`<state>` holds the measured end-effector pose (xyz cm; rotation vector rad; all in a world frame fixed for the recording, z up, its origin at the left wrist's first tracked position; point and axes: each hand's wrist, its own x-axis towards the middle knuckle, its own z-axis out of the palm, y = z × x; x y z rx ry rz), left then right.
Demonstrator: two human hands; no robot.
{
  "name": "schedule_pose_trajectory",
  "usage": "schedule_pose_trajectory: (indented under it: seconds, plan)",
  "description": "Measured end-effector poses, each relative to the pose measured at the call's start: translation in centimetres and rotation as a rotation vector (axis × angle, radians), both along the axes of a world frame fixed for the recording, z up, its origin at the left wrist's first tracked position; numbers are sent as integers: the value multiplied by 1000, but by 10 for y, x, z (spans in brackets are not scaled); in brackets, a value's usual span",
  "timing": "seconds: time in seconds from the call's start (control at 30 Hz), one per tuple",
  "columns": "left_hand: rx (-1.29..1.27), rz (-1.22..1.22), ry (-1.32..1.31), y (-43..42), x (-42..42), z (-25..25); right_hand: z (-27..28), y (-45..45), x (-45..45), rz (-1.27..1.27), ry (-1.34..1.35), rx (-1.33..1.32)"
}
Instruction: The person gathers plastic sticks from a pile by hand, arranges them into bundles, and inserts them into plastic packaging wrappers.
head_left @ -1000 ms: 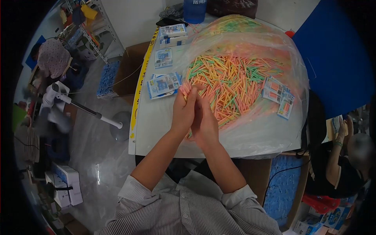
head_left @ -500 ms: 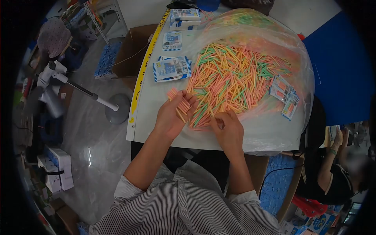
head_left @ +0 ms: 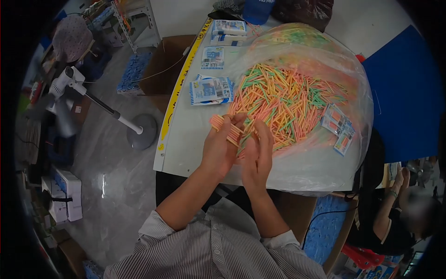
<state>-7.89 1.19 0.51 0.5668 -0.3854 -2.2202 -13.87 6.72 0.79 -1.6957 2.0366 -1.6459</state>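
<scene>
My left hand (head_left: 220, 148) is closed around a small bundle of pink and yellow sticks (head_left: 226, 130) near the table's front edge. Just right of it, my right hand (head_left: 258, 157) is held upright with its fingers close to the bundle; whether it grips a stick is hidden. Behind both hands a large heap of pink, yellow and green sticks (head_left: 283, 104) lies in an open clear plastic bag (head_left: 320, 174). Two printed packets (head_left: 335, 119) rest on the bag's right side. More blue and white packets (head_left: 211, 90) lie left of the heap.
Stacked packets (head_left: 229, 32) and a blue container (head_left: 257, 11) stand at the back of the white table (head_left: 181, 149). A fan (head_left: 69, 86) is on the left, beside a cardboard box (head_left: 162, 69). A blue panel (head_left: 399, 97) and another person's arm (head_left: 385, 214) are at the right.
The hands parted, my right hand dipping to the heap's front edge, and are now close together again. The bundle in my left hand has become visible. The camera view has shifted.
</scene>
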Motion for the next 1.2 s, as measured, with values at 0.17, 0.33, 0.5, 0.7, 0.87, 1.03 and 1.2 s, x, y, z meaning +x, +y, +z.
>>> schedule_pose_trajectory:
  seconds: [0.17,0.33,0.5,0.7,0.87,1.03,1.2]
  plan:
    - [-333,142,-364,6,-8,4,-1,0,15,345,-1467,-121]
    - [-200,-49,-288,-6,21,7,7,1,-13,560,-818,59]
    - [-84,-556,-154,0,45,9,16,-6,-41,627,-639,131]
    - [-11,-519,16,5,55,-15,8,-6,-54,574,-496,374]
    - [69,144,-63,-4,52,3,9,17,-21,260,-495,253]
    - [106,73,44,10,50,2,-17,11,14,336,20,7]
    - [66,58,25,7,66,-9,-9,-3,5,465,96,-37]
